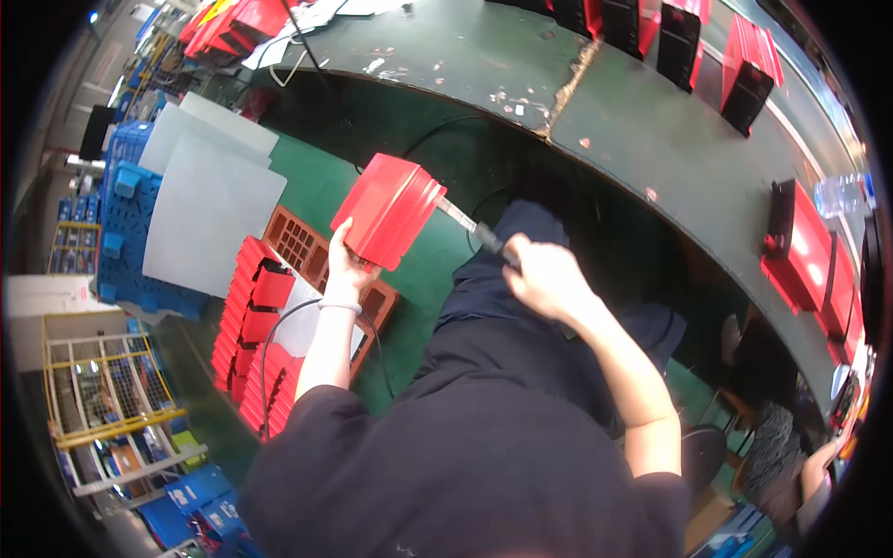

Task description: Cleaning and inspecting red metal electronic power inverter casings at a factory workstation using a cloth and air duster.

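My left hand (348, 273) grips a ribbed red plastic housing (386, 212) by its near left edge, holding it tilted in front of me. A pale band with a dark cable circles that wrist. In my right hand (549, 281) is a slim tool (462, 219) with a dark handle and a light, narrow shaft or blade. Its tip meets the right side of the housing; whether it goes inside, I cannot tell. Below the left forearm, several red ribbed parts (249, 321) stand in rows beside a brown crate (299, 240) with a gridded wall.
A dark green bench (446, 70) with a worn edge curves across the far side, bearing red and black units (749, 74). Grey sheets (209, 205) lean over a blue plastic crate (130, 237) at left. Another person's arm (819, 470) shows at lower right.
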